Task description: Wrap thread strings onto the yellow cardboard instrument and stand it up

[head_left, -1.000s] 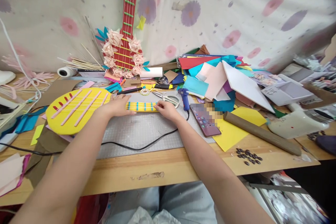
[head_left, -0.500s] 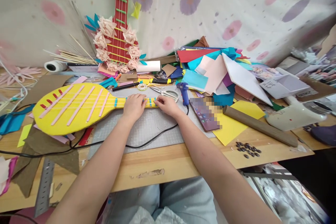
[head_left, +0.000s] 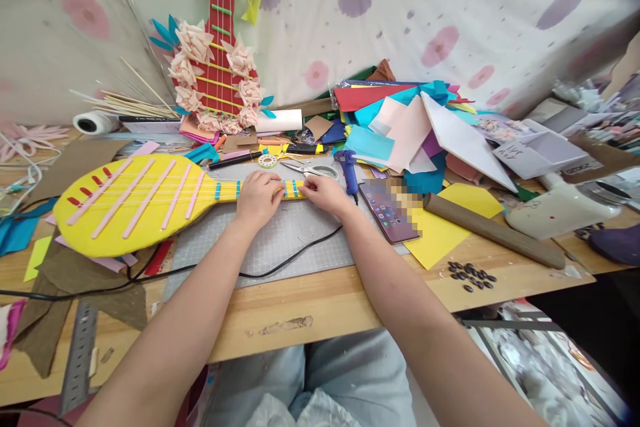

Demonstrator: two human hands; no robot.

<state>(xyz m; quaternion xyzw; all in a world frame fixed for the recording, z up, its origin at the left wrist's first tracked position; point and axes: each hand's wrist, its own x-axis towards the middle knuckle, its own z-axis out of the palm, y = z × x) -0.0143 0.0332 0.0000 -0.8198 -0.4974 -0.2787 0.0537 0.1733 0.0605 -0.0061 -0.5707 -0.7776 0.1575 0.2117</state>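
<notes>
A yellow craft lute [head_left: 120, 227] lies across the left of the table, its neck running to the right. Pink strips cross its round body, pale strings run along it, and short blue bars band the neck. Over the middle of that neck, my left hand [head_left: 259, 198] is closed, fingers bent around it. My right hand [head_left: 325, 193] pinches at the neck's far right end, where its fingers hide the tip. Between the two hands a short stretch of neck with blue bars shows. Whether either hand also grips a string is too small to tell.
Scissors [head_left: 313, 169], a blue glue gun [head_left: 347, 172] and a phone [head_left: 387, 210] lie beside the right hand. A black cable crosses the grey cutting mat [head_left: 280, 250]. A brown tube [head_left: 493, 230] and black beads [head_left: 471, 276] are rightward. A red flowered instrument [head_left: 217, 83] stands behind.
The whole view has shifted slightly, so things sit a little further left and up. Both hands stay on the lute's neck, with small finger movements.
</notes>
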